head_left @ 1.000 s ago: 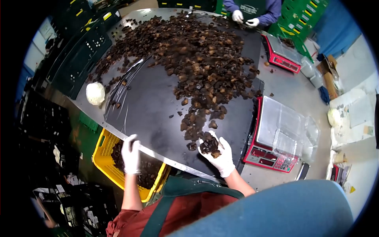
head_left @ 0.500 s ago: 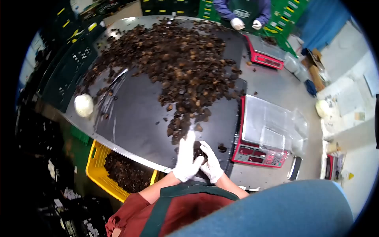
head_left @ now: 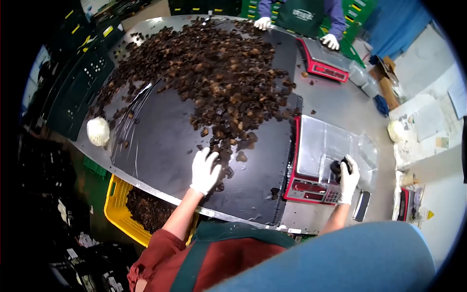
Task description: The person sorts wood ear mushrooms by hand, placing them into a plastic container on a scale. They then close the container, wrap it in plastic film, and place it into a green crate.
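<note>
My left hand (head_left: 204, 171), in a white glove, is spread at the near tip of a large pile of dark brown, leafy pieces like wood ear mushrooms (head_left: 228, 92). Its fingertips are beside or on the nearest pieces; nothing shows in its grasp. To the right, my gloved right hand (head_left: 349, 181) has its fingers closed on a small dark clump of mushrooms (head_left: 336, 168). It is over a see-through plastic box (head_left: 335, 146) resting on a red kitchen-type scale (head_left: 311, 190). Whether the clump touches the box is hard to tell.
Across the table a co-worker's gloved hands (head_left: 331, 41) are near a second red scale (head_left: 327, 73). A yellow crate (head_left: 113, 204) of dark pieces stands below the left edge. A whitish ball (head_left: 98, 131) and a phone-like object (head_left: 361, 205) lie on the table.
My hands were together at the near edge around dark pieces. They have parted: the right moved to the scale with a clump, the left up and left to the pile. The co-worker's hands spread apart.
</note>
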{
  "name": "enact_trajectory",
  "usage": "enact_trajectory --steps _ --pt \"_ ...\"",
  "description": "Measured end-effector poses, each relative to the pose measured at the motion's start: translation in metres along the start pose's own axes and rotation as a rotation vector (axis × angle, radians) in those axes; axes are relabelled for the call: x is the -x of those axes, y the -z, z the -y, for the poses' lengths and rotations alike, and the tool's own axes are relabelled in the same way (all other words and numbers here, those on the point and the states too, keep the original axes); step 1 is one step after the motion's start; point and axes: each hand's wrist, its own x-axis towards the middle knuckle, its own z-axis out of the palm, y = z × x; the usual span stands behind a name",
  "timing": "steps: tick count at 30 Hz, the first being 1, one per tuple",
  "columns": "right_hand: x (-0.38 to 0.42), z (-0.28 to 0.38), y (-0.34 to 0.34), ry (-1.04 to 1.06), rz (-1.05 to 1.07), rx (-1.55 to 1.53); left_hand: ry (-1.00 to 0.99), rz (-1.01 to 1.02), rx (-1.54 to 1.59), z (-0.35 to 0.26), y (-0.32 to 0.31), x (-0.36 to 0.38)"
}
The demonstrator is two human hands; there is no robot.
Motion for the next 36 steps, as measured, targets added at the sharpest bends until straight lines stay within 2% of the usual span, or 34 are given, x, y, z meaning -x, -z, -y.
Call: enact_trajectory --steps 1,4,5,6,7,8,10,12,15,16,18,20,22,23,26,29,30,32,34,36 --pt "0.003 -0.002 -0.004 0.102 -0.023 0.140 -0.038 0.039 -0.030 -0.001 -0.007 0.004" --pt "0.030 0.066 -0.033 0.540 -0.261 0.493 -0.131 0.133 0.020 -0.004 -0.005 0.012" --pt "0.042 0.079 -0.048 0.533 -0.204 0.305 -0.174 0.128 0.047 0.001 -0.001 0.015" --pt "0.053 0.090 -0.062 0.558 -0.073 0.172 -0.141 0.113 0.033 0.007 0.006 0.018" --pt "0.066 0.101 -0.076 0.537 0.149 0.077 -0.109 0.097 0.019 0.012 0.014 0.019" --pt "0.080 0.110 -0.095 0.477 0.290 0.065 -0.081 0.080 0.004 0.019 0.023 0.019" --pt "0.094 0.103 -0.122 0.532 0.564 0.269 0.065 -0.029 -0.095 0.037 0.032 0.026" --pt "0.111 0.087 -0.129 0.339 0.850 0.548 0.216 -0.104 -0.105 0.060 0.034 0.042" --pt "0.129 0.063 -0.139 0.219 1.080 0.620 0.320 -0.148 0.120 0.075 0.043 0.056" --pt "0.134 0.053 -0.144 0.227 1.049 0.589 0.335 -0.180 0.212 0.078 0.044 0.060" --pt "0.129 0.047 -0.158 0.214 1.068 0.303 0.374 -0.219 0.318 0.076 0.045 0.060" --pt "0.125 0.057 -0.174 0.281 0.950 0.048 0.479 -0.212 0.435 0.071 0.047 0.057" --pt "0.121 0.078 -0.200 0.185 0.799 -0.102 0.519 -0.217 0.439 0.074 0.044 0.056" --pt "0.118 0.080 -0.214 0.375 0.732 -0.026 0.505 -0.221 0.388 0.076 0.042 0.055" --pt "0.121 0.111 -0.241 0.566 0.731 0.214 0.387 -0.210 0.295 0.073 0.043 0.044" --pt "0.140 0.099 -0.260 0.663 0.734 0.385 0.128 -0.222 0.260 0.072 0.035 0.030" --pt "0.143 0.089 -0.265 0.681 0.665 0.262 0.102 -0.118 0.189 0.065 0.039 0.020" --pt "0.141 0.072 -0.262 0.558 0.718 0.039 0.147 0.019 0.118 0.054 0.036 0.014" --pt "0.142 0.061 -0.253 0.490 0.637 -0.058 0.124 0.024 0.089 0.050 0.033 0.005" --pt "0.137 0.046 -0.244 0.357 0.679 -0.134 0.110 0.015 0.081 0.041 0.037 -0.008"
